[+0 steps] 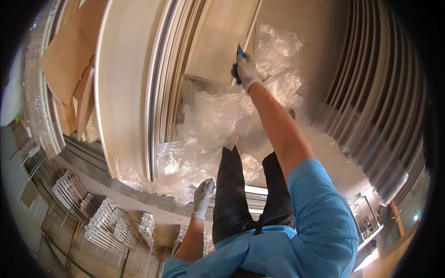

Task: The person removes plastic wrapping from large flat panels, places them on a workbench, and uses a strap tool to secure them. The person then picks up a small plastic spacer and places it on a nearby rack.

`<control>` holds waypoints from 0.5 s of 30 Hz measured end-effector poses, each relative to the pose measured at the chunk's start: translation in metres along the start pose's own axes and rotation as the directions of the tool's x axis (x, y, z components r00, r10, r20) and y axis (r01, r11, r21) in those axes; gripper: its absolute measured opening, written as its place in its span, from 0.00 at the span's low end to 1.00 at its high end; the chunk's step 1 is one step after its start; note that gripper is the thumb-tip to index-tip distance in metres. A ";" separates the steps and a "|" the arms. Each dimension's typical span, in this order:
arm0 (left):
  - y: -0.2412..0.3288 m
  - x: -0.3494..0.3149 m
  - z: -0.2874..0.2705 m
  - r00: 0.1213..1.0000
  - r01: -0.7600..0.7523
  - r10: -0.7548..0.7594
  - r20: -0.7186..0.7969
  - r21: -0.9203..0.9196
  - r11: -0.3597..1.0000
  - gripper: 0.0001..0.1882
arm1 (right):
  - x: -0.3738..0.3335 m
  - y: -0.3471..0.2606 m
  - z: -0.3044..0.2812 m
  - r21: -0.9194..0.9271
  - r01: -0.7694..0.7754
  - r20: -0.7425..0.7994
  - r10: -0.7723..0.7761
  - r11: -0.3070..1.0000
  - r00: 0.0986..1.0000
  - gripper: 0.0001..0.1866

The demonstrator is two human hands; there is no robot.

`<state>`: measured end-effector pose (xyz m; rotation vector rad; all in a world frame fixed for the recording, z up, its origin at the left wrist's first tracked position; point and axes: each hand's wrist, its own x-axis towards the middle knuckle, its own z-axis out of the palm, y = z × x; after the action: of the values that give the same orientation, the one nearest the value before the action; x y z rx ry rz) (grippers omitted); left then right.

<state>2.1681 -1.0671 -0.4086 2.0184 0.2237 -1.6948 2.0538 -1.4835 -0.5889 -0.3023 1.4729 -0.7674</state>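
Observation:
My right hand (245,71), in a pale glove with dark fingers, is stretched forward and closed round a blue-and-black utility knife (240,53). The knife points away from me, over the right edge of a long beige panel (217,44) near its close end. Crumpled clear plastic wrap (211,111) covers the floor just before my legs, and more plastic film (280,44) lies right of the panel. My left hand (203,198), also gloved, hangs low beside my left thigh. It holds nothing I can see, and its fingers are loosely bent.
Left of the plastic stands a tall stack of long panels (127,83) with brown cardboard (72,60) beyond it. Dark slatted stacks (371,60) rise on the right, partly wrapped in film. Racks of bundled pale pieces (111,227) stand at the lower left.

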 end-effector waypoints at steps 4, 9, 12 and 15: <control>-0.016 0.018 -0.032 0.994 0.111 -0.111 -0.011 -0.014 0.994 0.20 | 0.067 0.000 0.028 -0.036 0.078 -0.069 -0.080 0.996 0.994 0.19; -0.025 0.032 -0.038 0.994 0.112 -0.112 0.014 -0.063 0.992 0.21 | 0.084 0.005 0.041 -0.108 0.025 -0.121 -0.039 0.994 0.992 0.17; -0.013 0.041 -0.035 0.993 0.112 -0.110 0.038 -0.048 0.993 0.22 | 0.082 0.017 0.046 -0.018 0.028 -0.144 -0.030 0.999 0.989 0.17; 0.009 0.049 -0.029 0.995 0.084 -0.082 0.048 -0.025 0.996 0.23 | 0.078 0.042 0.047 -0.166 0.018 -0.209 -0.053 0.986 0.977 0.18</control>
<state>2.2074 -1.0702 -0.4504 1.9720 0.3168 -1.7782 2.1040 -1.5134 -0.6702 -0.3805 1.7412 -0.7259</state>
